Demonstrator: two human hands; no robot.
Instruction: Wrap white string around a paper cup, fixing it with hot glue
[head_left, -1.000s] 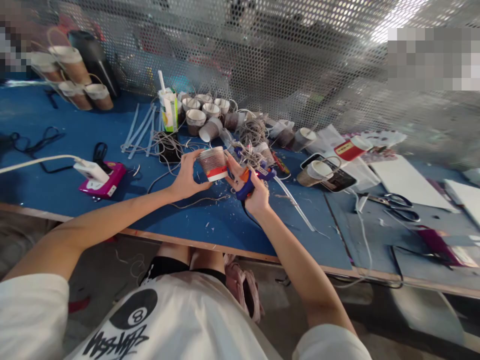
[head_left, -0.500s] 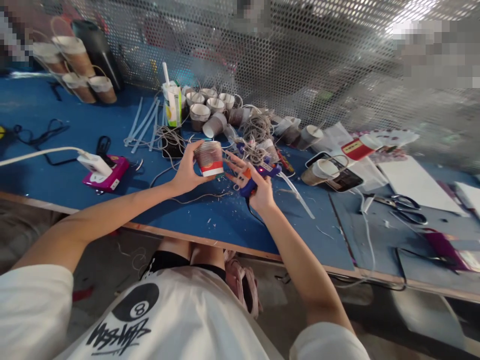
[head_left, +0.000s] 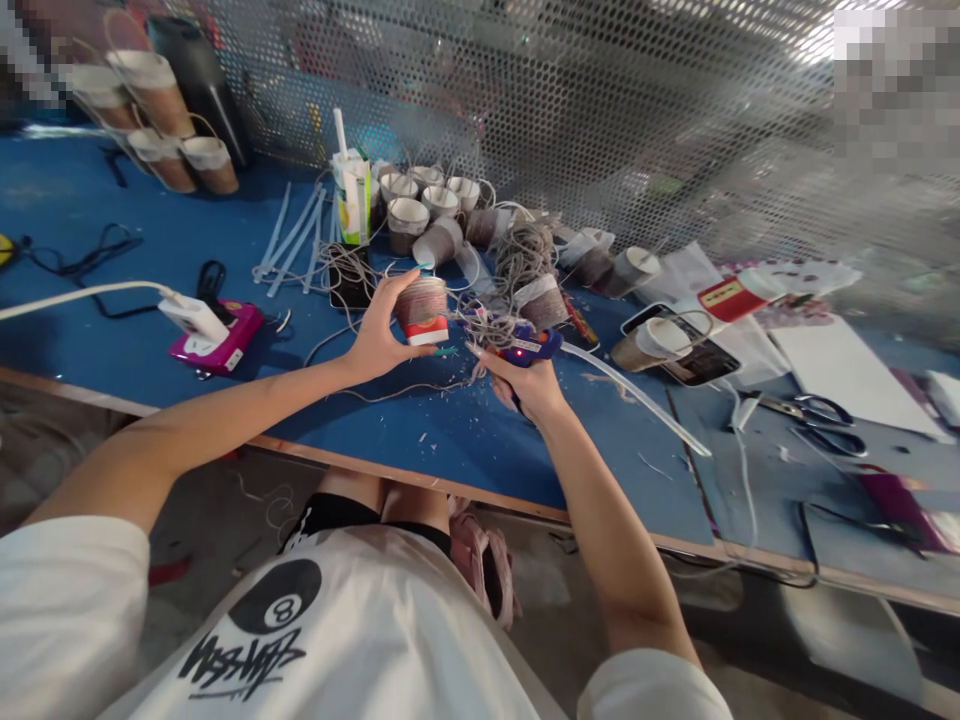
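Moved: right hand now closes round glue gun, fingers no longer spread
Left hand: pinches cup above table
Tip: keep nozzle near cup's twine; steady cup

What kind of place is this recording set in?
Probably a small craft workshop bench. The left hand holds a twine-wrapped cup, the right hand a glue gun; more cups, glue sticks and scissors lie on the blue table.

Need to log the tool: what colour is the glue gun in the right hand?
Blue glue gun with an orange trigger part and a red light, head view.
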